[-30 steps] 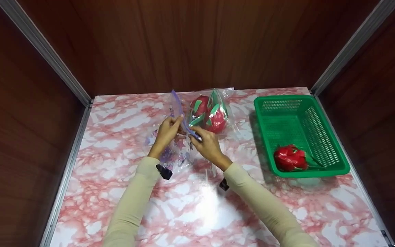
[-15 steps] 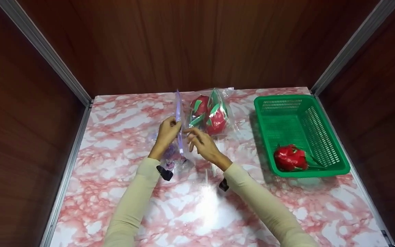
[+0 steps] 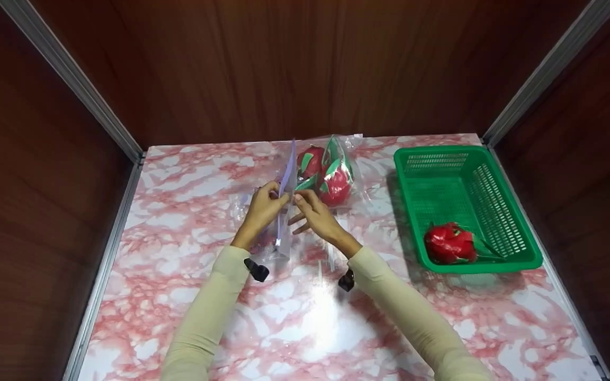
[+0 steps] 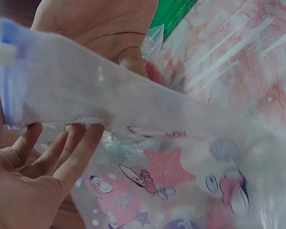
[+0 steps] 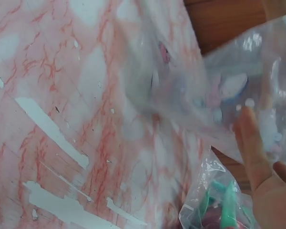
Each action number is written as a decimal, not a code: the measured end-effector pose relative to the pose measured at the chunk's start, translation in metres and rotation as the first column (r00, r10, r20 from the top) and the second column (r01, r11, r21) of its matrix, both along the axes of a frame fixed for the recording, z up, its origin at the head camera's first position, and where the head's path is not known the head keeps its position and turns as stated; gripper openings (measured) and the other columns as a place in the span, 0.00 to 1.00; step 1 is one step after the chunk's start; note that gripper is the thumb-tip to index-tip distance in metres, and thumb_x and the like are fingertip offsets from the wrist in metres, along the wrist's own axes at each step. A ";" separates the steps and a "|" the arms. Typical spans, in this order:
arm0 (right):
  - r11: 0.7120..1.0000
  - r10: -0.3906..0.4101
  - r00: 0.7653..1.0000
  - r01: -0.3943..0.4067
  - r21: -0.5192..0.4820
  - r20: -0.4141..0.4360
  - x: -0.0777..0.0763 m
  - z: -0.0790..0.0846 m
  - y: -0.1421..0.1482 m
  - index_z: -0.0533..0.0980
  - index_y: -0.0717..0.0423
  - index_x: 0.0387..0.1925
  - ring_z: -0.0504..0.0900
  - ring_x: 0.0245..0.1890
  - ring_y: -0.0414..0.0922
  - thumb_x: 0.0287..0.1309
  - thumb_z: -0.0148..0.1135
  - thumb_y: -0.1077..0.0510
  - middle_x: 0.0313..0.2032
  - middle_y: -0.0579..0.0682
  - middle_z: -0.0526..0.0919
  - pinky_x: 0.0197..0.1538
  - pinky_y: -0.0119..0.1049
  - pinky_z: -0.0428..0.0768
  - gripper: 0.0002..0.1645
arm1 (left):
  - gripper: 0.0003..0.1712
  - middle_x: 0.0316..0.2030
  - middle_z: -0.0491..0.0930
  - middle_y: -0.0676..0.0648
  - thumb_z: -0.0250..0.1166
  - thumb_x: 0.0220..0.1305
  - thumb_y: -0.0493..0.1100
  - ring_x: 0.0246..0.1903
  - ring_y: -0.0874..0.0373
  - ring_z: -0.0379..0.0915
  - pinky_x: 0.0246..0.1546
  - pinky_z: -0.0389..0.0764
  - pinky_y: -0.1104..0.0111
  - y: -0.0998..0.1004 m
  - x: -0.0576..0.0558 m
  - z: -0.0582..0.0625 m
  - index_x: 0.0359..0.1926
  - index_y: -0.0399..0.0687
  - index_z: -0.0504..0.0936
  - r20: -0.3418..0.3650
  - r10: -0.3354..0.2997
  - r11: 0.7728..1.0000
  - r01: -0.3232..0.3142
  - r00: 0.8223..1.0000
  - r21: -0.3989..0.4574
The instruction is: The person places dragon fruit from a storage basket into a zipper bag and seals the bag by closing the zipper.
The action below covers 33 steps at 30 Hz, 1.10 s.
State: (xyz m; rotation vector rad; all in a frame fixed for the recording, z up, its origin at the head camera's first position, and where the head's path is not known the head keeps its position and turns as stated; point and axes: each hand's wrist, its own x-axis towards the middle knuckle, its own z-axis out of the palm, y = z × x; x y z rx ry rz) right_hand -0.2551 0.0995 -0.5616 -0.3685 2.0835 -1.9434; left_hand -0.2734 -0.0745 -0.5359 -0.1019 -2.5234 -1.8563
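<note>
A clear zip bag [image 4: 133, 95] with a purple zip strip and cartoon prints stands on edge between the hands. My left hand [image 3: 263, 209] pinches its mouth near the purple strip; in the left wrist view its other fingers [image 4: 81, 152] lie against the plastic. On the bag's right side, my right hand [image 3: 320, 216] brings thumb and index finger together at the film, its other fingers spread. In the right wrist view one straight finger [image 5: 251, 148] crosses in front of the bag, and the fingertips' exact grip is partly hidden.
Just behind the right hand lies another clear bag holding red-and-green dragon fruits [image 3: 337, 182]. A green basket [image 3: 405, 201] stands at the right with one dragon fruit [image 3: 450, 243] inside. Wood-grain panels [image 3: 305, 69] wall in the marbled table [image 3: 178, 317].
The right hand left the zip strip and came back to the bag's edge with spread fingers. The bag mouth has turned more upright and moved slightly right; the left hand keeps its pinch.
</note>
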 end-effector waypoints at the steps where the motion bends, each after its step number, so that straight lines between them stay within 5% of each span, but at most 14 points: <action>1: 1.000 0.003 1.000 -0.003 -0.017 0.013 0.000 0.001 0.000 0.63 0.59 0.72 0.90 0.47 0.68 0.86 0.44 0.46 0.67 0.68 0.72 0.40 0.52 0.93 0.27 | 0.06 0.31 0.80 0.47 0.65 0.65 0.35 0.33 0.58 0.79 0.33 0.83 0.71 0.000 0.001 0.000 0.33 0.43 0.75 0.003 -0.008 1.000 0.008 1.000 0.009; 6: 0.997 -0.002 0.997 0.008 -0.073 0.076 -0.001 0.004 0.002 0.64 0.62 0.70 0.89 0.45 0.74 0.86 0.44 0.46 0.63 0.72 0.73 0.43 0.55 0.92 0.27 | 0.10 0.43 0.84 0.38 0.66 0.67 0.35 0.44 0.50 0.85 0.36 0.90 0.66 0.002 0.003 0.002 0.46 0.36 0.77 0.019 -0.033 0.998 0.032 0.999 0.053; 13: 0.994 -0.107 0.990 0.104 0.036 0.090 -0.005 0.008 0.003 0.71 0.61 0.64 0.92 0.30 0.55 0.81 0.54 0.41 0.58 0.66 0.81 0.32 0.48 0.92 0.29 | 0.08 0.30 0.79 0.48 0.68 0.70 0.38 0.32 0.59 0.77 0.30 0.77 0.74 0.004 0.003 0.000 0.36 0.39 0.77 -0.086 -0.045 0.998 0.040 0.995 -0.056; 19: 0.965 -0.192 0.981 0.193 0.175 -0.024 -0.007 0.009 0.005 0.78 0.63 0.54 0.91 0.24 0.50 0.78 0.56 0.47 0.45 0.64 0.90 0.26 0.49 0.90 0.22 | 0.06 0.26 0.77 0.52 0.68 0.68 0.36 0.23 0.64 0.73 0.21 0.75 0.75 0.004 0.003 0.001 0.37 0.39 0.78 -0.106 -0.074 0.995 0.066 0.992 -0.070; 24: 0.912 -0.279 0.947 0.313 0.265 -0.157 -0.007 0.008 0.008 0.83 0.63 0.46 0.89 0.22 0.57 0.75 0.56 0.55 0.31 0.58 0.91 0.23 0.53 0.88 0.15 | 0.06 0.20 0.71 0.56 0.67 0.66 0.34 0.17 0.65 0.73 0.21 0.78 0.75 0.001 0.003 0.002 0.38 0.41 0.76 -0.114 -0.079 0.996 0.072 0.990 -0.061; 29: 0.865 -0.321 0.923 0.378 0.331 -0.213 -0.008 0.008 0.014 0.83 0.60 0.35 0.88 0.20 0.61 0.71 0.59 0.57 0.23 0.53 0.89 0.14 0.30 0.75 0.12 | 0.08 0.19 0.65 0.56 0.63 0.65 0.32 0.13 0.50 0.76 0.15 0.81 0.66 -0.004 0.005 0.003 0.43 0.42 0.74 -0.112 -0.068 0.998 0.066 0.991 -0.019; 33: 0.833 -0.332 0.915 0.397 0.384 -0.228 -0.009 0.008 0.018 0.79 0.54 0.27 0.87 0.18 0.62 0.73 0.63 0.52 0.19 0.51 0.86 0.12 0.27 0.67 0.17 | 0.10 0.18 0.65 0.56 0.62 0.64 0.31 0.15 0.36 0.80 0.13 0.83 0.57 -0.008 0.005 0.004 0.45 0.42 0.74 -0.107 -0.046 0.999 0.047 0.993 0.000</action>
